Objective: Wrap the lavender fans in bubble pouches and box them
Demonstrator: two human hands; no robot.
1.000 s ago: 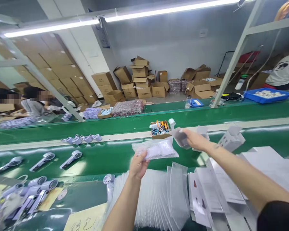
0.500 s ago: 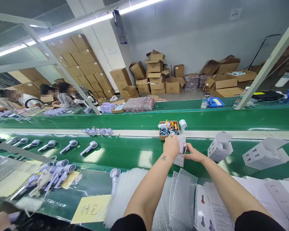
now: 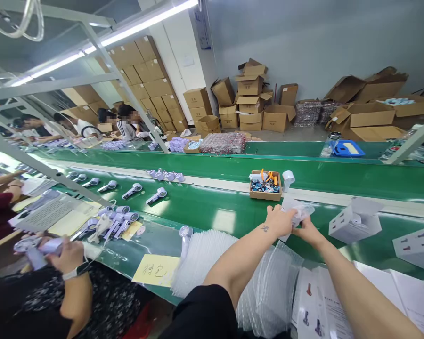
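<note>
A small white carton (image 3: 288, 203) is between my hands over the green belt, tilted, with a bundle in clear bubble wrap (image 3: 303, 213) at its mouth. My left hand (image 3: 280, 221) grips the carton's left side, fingers curled and touching the wrap. On the other side, my right hand (image 3: 308, 231) closes on the carton near the wrap. What the wrap encloses is too blurred to tell. Nearer me lie a stack of bubble-wrap bags (image 3: 207, 256) and a row of folded printed cartons (image 3: 313, 301). A lilac handheld fan (image 3: 186, 235) lies left of the bags.
A cardboard tray of small parts and orange-handled pliers (image 3: 265, 186) sits beyond my hands, beside a white fan (image 3: 288, 180). Open white cartons (image 3: 355, 222) stand to the right. Several fans (image 3: 132, 190) lie along the belt. A co-worker's hand (image 3: 69, 256) holds fans at left.
The view has swung left, bringing a co-worker into sight. The clear-wrapped bundle now shows at the carton's mouth between my hands, and the carton has tilted.
</note>
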